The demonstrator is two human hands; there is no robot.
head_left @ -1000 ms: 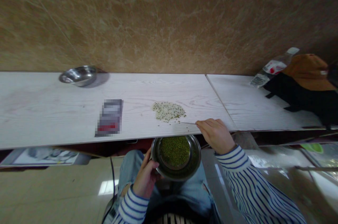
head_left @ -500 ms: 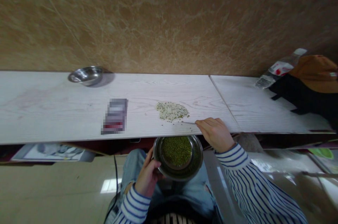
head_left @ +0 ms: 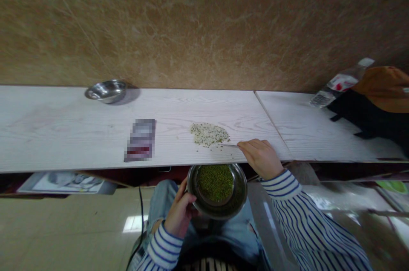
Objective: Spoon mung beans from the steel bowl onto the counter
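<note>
My left hand grips the left rim of a steel bowl, thumb over the edge. The bowl is tilted below the table's front edge, above my lap, and holds many green mung beans. Over the table, my right hand is closed on slim metal tweezers, whose tips point left. Those tips are at the lower right edge of a flat pile of white rice grains mixed with green beans. A few loose beans lie just in front of the pile.
A second steel bowl stands at the back left by the wall. A blurred-out phone-like rectangle lies left of the pile. At right are a plastic bottle, a brown cap and black cloth. An open drawer juts out below left.
My right hand has risen slightly, bringing the tweezers' tips a little farther back toward the pile. My left hand keeps its hold on the bowl. The whole view has shifted slightly.
</note>
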